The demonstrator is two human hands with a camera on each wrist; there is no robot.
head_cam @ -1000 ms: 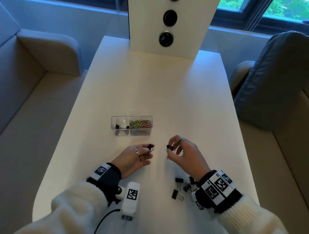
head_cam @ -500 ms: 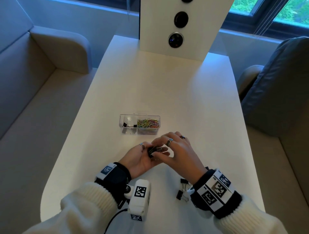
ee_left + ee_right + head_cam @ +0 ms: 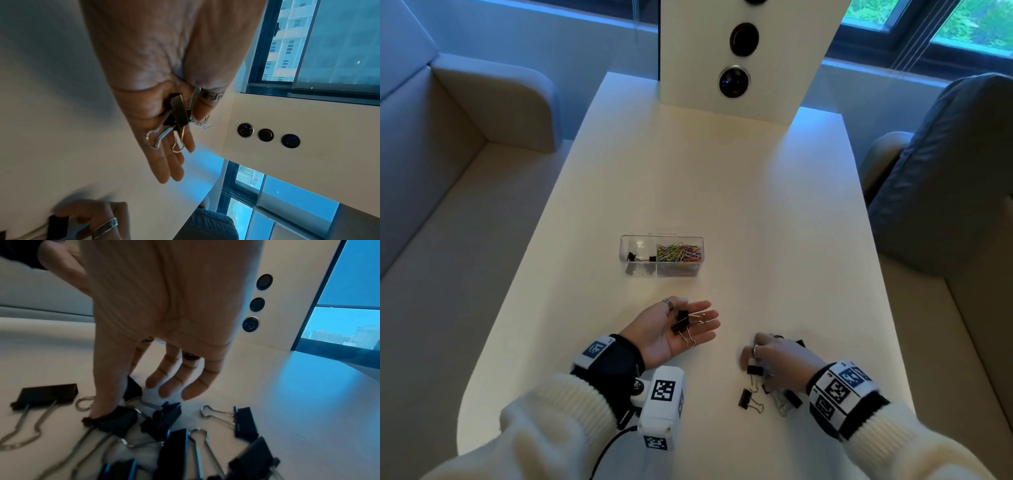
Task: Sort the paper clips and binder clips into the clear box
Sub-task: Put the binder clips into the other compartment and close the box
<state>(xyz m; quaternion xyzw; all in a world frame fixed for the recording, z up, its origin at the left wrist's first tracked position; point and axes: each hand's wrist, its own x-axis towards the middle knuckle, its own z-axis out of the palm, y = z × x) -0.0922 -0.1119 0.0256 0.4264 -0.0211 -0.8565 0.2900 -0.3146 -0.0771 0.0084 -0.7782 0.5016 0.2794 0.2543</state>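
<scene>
The clear box (image 3: 661, 237) stands mid-table, with black binder clips (image 3: 635, 257) in its left compartment and coloured paper clips (image 3: 679, 253) in its right. My left hand (image 3: 688, 323) lies palm up in front of the box with straight fingers. Two black binder clips (image 3: 177, 113) rest on that palm. My right hand (image 3: 774, 356) reaches down into a pile of several binder clips (image 3: 164, 418) at the near right. Its thumb and forefinger pinch one black binder clip (image 3: 115, 419) that lies on the table.
More loose clips lie around the right hand, one to its left (image 3: 49, 393) and one to its right (image 3: 244, 421). A white panel (image 3: 739, 51) with round buttons stands at the table's far end. Sofas flank the table on both sides.
The right hand met the left and left its clip there, then drew back right and down onto the pile. The left hand has opened palm up with two clips on it.
</scene>
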